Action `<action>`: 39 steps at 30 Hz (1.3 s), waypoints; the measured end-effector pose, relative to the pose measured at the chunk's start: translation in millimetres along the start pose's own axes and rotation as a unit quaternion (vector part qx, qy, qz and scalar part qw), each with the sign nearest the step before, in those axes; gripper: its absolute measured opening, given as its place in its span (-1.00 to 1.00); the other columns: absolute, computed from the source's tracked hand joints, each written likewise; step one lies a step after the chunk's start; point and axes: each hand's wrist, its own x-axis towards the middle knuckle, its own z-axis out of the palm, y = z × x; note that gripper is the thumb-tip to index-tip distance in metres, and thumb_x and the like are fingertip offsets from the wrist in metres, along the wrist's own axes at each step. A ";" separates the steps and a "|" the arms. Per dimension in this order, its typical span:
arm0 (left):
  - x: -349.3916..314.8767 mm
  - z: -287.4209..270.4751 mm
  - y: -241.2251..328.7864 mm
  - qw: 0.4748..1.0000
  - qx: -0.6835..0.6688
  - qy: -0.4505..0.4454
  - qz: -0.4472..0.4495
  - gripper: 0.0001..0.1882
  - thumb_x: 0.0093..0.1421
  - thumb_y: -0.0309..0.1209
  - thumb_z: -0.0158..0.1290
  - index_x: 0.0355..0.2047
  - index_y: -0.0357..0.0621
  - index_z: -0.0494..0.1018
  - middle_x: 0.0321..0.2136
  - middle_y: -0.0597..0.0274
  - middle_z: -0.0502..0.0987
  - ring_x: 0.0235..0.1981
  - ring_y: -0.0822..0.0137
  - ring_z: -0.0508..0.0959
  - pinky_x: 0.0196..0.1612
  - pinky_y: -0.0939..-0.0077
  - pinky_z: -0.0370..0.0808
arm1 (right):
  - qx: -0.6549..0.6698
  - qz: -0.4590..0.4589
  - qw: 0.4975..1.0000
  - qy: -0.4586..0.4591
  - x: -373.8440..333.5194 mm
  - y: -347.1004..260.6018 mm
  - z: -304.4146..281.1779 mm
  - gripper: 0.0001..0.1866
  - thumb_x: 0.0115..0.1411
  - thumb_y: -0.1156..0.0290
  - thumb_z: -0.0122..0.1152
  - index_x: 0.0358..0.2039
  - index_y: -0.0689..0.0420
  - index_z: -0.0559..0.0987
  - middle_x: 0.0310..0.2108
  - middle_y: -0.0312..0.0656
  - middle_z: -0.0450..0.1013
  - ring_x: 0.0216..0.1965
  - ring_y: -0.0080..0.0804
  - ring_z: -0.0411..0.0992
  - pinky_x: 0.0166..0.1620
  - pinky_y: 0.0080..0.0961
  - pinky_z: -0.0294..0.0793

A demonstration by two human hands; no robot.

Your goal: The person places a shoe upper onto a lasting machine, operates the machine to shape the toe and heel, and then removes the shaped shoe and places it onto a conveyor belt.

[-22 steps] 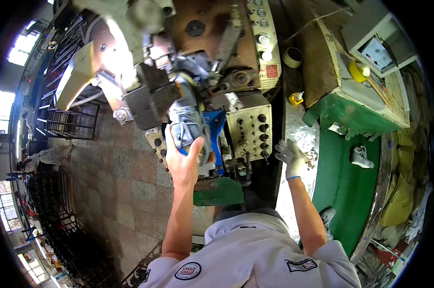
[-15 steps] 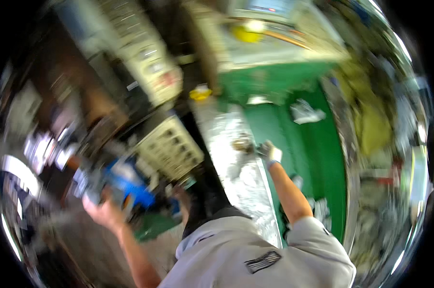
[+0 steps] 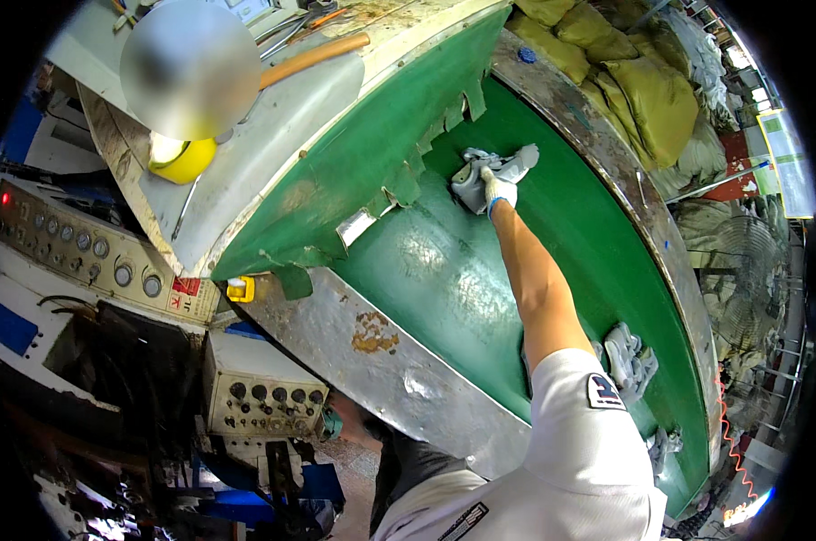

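Observation:
My right arm reaches forward over a green-lined trough [image 3: 561, 261]. My right hand [image 3: 501, 191], in a white work glove with a blue cuff, is closed on a grey piece [image 3: 471, 182] of uneven shape at the trough's far part. Its exact kind cannot be made out. A paler grey flap [image 3: 518, 164] sticks out beyond the fingers. Nearer to me, grey pieces [image 3: 631, 361] lie in the trough by its right wall, with another grey piece [image 3: 665, 444] below them. My left hand is out of view.
A bench with a torn green skirt [image 3: 336, 194] stands ahead, bearing a wooden-handled tool [image 3: 313, 59] and a yellow cup [image 3: 184, 160]. The trough has a worn metal rim [image 3: 399, 361]. Control panels [image 3: 263, 397] stand at left, olive sacks [image 3: 647, 99] and a fan [image 3: 746, 257] at right.
The view has turned and sharpened. My right hand has moved farther along the trough onto the grey piece. My left hand, earlier at the left with something grey, has left the view.

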 end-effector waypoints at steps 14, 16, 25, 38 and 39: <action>-27.8 -38.6 31.2 0.995 -0.041 0.032 -0.082 -0.35 0.18 -0.19 0.31 0.17 -0.33 0.40 0.05 -0.09 0.48 0.02 0.04 0.49 0.11 0.08 0.44 | 0.573 0.253 0.576 -0.525 -378.3 36.3 -126.0 -0.25 0.29 -0.02 0.20 0.33 0.17 0.30 0.22 0.06 0.39 0.22 0.04 0.37 0.35 0.03 0.27; -34.9 -42.9 57.6 0.988 -0.128 0.035 -0.075 -0.31 0.14 -0.23 0.36 0.19 -0.29 0.39 0.06 -0.06 0.47 0.03 0.03 0.48 0.11 0.07 0.44 | 0.466 0.240 0.678 -0.515 -452.2 29.1 -116.8 -0.31 0.36 -0.12 0.03 0.32 0.10 0.32 0.17 0.08 0.41 0.10 0.12 0.42 0.20 0.05 0.40; -17.3 -52.2 51.2 0.940 -0.289 -0.080 -0.165 -0.43 0.00 -0.53 0.36 0.06 -0.23 0.47 -0.09 0.17 0.60 -0.09 0.26 0.56 0.08 0.35 0.45 | 0.158 -0.051 0.615 -0.771 -686.8 -15.8 -122.5 -0.14 0.14 0.02 0.35 0.28 0.38 0.34 0.12 -0.07 0.47 0.10 -0.33 0.43 0.18 -0.43 0.37; 22.3 -146.0 -55.0 0.850 -0.401 -0.330 -0.090 -0.17 0.01 -0.41 0.29 0.32 -0.29 0.29 0.19 -0.03 0.47 0.19 0.18 0.49 0.25 0.30 0.39 | 0.177 0.099 0.508 -0.837 -855.3 6.1 -97.9 -0.37 0.34 0.39 0.21 0.34 0.33 0.25 0.08 -0.06 0.48 -0.01 -0.38 0.51 0.07 -0.50 0.54; 30.8 -145.2 -30.0 0.794 -0.488 -0.351 -0.090 -0.19 0.05 -0.42 0.25 0.34 -0.28 0.28 0.23 -0.09 0.42 0.24 0.14 0.44 0.28 0.22 0.37 | 0.175 0.110 0.517 -0.831 -858.4 11.7 -90.3 -0.44 0.38 0.42 0.16 0.32 0.33 0.28 0.03 -0.09 0.50 -0.07 -0.42 0.52 0.01 -0.55 0.57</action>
